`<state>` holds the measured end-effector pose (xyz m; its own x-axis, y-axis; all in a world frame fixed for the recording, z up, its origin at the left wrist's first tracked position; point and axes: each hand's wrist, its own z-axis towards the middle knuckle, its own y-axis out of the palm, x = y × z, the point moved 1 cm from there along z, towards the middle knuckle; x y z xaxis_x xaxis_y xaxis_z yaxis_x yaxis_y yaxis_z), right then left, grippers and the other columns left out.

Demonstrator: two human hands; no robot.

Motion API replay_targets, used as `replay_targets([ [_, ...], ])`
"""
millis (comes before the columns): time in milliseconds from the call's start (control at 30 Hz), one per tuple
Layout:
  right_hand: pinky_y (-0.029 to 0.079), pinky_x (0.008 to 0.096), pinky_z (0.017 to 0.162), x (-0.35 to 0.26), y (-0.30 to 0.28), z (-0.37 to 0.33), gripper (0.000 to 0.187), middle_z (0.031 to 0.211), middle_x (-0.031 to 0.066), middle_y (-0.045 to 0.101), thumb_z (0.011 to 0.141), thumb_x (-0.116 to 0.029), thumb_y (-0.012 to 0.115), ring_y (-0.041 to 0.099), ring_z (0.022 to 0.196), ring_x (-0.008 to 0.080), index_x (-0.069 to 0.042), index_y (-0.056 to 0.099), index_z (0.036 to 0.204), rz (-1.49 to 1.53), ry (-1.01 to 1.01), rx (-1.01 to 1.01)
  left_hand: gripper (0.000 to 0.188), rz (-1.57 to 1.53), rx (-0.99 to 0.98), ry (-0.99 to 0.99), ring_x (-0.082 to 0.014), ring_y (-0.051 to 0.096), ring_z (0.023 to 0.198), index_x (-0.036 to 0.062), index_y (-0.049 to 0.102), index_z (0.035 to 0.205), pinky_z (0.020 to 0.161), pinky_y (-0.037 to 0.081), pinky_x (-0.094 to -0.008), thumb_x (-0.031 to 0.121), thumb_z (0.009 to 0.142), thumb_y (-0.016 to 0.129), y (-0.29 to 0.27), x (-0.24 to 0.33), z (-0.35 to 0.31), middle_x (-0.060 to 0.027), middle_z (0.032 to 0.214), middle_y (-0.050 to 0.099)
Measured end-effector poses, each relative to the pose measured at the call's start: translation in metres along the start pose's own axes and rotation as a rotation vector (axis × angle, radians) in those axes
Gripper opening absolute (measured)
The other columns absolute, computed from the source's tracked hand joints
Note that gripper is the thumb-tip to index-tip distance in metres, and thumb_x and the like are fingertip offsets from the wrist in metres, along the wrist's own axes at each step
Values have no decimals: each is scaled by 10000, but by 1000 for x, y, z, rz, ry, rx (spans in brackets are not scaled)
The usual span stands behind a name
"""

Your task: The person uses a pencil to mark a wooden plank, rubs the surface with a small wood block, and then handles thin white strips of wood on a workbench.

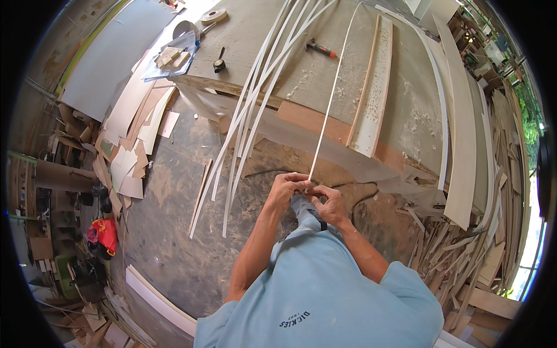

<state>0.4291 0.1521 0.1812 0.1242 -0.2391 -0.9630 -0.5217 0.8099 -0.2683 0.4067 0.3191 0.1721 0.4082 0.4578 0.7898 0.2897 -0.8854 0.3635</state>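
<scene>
Hands (290, 185) at white strip (329, 101), hammer (321, 49) beyond

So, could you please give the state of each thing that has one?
Long thin white strip: held at near end
Left hand: pinching that end
Right hand: bent, grip unclear
Red-and-black hammer: lying unheld
Narrow white strips: crossed
Round cream roll: wound up

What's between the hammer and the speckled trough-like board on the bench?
The thin white strip runs lengthwise between the hammer and the board, in the head view.
</scene>
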Motion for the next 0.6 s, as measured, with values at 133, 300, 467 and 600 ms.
replay_targets([
  [133, 484, 259, 695, 7, 3, -3, 127, 813, 56, 676, 818, -56, 640, 609, 735, 109, 6, 658, 928, 134, -27, -5, 169, -29, -2, 38, -125, 587, 650, -31, 666, 893, 582, 465, -244, 39, 747, 717, 4, 0, -1, -79, 763, 651],
  [300, 475, 228, 690, 11, 7, -1, 117, 828, 42, 665, 873, -76, 607, 592, 743, 85, 16, 656, 925, 373, 162, -44, 177, -19, 17, 48, -131, 589, 634, -34, 663, 897, 575, 463, -252, 41, 746, 718, 1, -6, 3, -79, 747, 653],
  [467, 469, 228, 681, 19, 11, 1, 127, 808, 41, 656, 886, -78, 570, 576, 722, 83, 21, 648, 898, 518, 204, -43, 182, 2, 38, 71, -137, 585, 630, -35, 663, 905, 579, 462, -266, 44, 750, 716, 8, -3, 0, -81, 737, 652],
  [600, 456, 219, 662, 25, 12, 0, 153, 786, 31, 647, 892, -97, 546, 554, 693, 73, 19, 644, 871, 587, 245, -12, 157, -12, 48, 64, -140, 582, 629, -39, 659, 890, 558, 462, -272, 37, 762, 705, 13, -5, 1, -83, 730, 646],
])
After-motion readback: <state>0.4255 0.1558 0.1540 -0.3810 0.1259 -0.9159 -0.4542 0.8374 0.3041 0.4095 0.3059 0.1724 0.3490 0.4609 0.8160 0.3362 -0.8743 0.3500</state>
